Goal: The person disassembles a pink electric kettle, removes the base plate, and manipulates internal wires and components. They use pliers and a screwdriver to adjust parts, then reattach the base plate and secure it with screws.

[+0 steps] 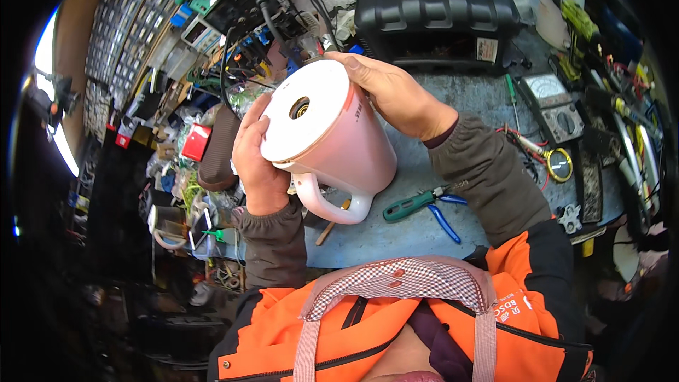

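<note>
Both my hands hold a pink jug [353, 148] tilted above the bench, its round white end plate [318, 81] facing up toward me. A dark round hole with a brass-coloured ring sits in the plate's middle. My left hand [260, 166] is wrapped round the plate's left rim and the side. My right hand [399, 95] grips the far right rim, thumb on the edge. The jug's pale loop handle [332, 205] points toward my body. Close by on the bench lie a green-handled screwdriver [409, 206] and blue-handled pliers [444, 223].
A black plastic case [435, 14] stands at the back. To the right are an analog multimeter [555, 110], a yellow-rimmed round glass [559, 165] and a jumble of tools. Crowded parts, a red box [196, 142] and drawer racks [131, 21] fill the left.
</note>
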Demonstrator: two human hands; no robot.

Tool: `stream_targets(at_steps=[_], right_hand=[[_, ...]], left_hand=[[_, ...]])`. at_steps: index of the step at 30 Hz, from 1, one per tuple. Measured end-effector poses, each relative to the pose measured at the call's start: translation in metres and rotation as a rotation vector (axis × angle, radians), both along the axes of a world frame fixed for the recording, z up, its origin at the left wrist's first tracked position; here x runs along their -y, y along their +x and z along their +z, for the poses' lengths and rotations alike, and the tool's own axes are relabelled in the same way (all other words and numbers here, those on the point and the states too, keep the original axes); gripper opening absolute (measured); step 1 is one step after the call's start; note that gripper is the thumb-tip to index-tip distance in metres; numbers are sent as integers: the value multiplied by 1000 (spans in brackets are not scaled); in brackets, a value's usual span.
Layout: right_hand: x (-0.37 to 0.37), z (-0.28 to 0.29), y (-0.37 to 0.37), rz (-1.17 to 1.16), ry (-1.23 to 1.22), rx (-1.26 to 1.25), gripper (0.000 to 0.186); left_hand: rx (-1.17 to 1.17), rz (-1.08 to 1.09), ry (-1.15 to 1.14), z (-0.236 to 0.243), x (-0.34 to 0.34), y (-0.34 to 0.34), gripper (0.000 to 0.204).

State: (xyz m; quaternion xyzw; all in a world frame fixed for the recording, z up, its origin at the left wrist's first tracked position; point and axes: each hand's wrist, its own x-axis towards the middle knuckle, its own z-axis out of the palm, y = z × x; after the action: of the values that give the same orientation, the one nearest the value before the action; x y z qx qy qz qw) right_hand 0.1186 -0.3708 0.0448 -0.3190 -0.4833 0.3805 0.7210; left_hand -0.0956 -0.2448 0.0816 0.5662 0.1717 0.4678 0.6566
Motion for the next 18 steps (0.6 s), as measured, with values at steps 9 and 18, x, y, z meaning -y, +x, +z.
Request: stream_targets(at_steps=[9, 18], right_hand=[[-6, -6, 13, 124, 41, -155, 51], [-11, -6, 13, 119, 24, -127, 54]], left_hand=[[-32, -55, 86, -9, -14, -5, 60], [-95, 47, 158, 1, 8, -6, 53]])
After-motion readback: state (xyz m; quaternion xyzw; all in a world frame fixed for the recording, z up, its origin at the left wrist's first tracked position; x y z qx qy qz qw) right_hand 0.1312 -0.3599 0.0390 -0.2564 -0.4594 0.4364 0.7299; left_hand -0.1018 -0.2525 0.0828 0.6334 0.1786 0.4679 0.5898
